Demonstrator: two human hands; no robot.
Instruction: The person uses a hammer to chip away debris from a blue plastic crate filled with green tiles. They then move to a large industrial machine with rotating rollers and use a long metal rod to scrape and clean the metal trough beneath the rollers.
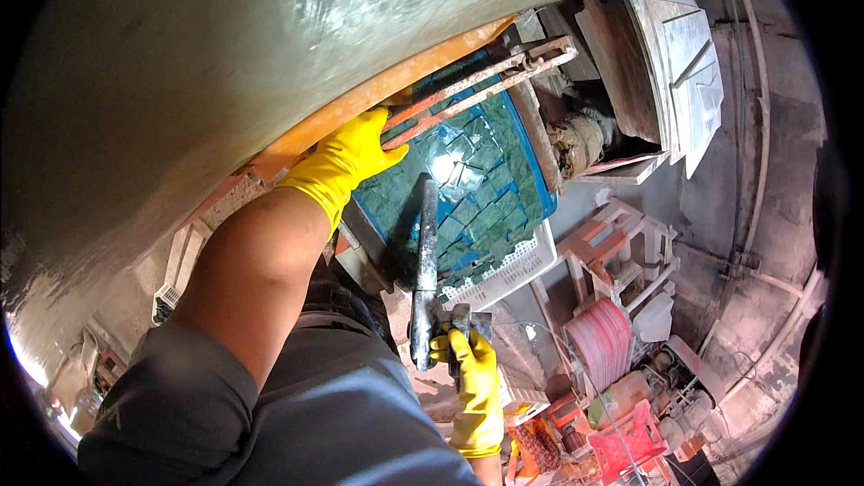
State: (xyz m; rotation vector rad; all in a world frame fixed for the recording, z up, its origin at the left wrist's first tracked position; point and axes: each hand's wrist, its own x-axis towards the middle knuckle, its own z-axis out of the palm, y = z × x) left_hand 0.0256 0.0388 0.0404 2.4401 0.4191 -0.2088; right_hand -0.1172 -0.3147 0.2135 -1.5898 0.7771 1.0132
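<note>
My left hand [351, 162], in a yellow rubber glove, closes around the near end of a rusty red metal frame [468, 99] made of two long bars. Below the frame lies a blue-edged bed of green, flat, angular pieces [490, 207], with a bright glare near its middle. My right hand [472, 382], also gloved in yellow, has its fingers wrapped round a dark blocky handle [461, 328]. Beside that handle a long, grey, worn bar [427, 261] reaches over the green pieces; how the two join is unclear.
A large smooth grey curved surface [225, 45] with an orange rim [396, 63] looms at the upper left. A white perforated crate [513, 263] sits under the blue edge. Boards [675, 63], a pink-and-white coil [601, 342] and a red crate [630, 441] stand to the right.
</note>
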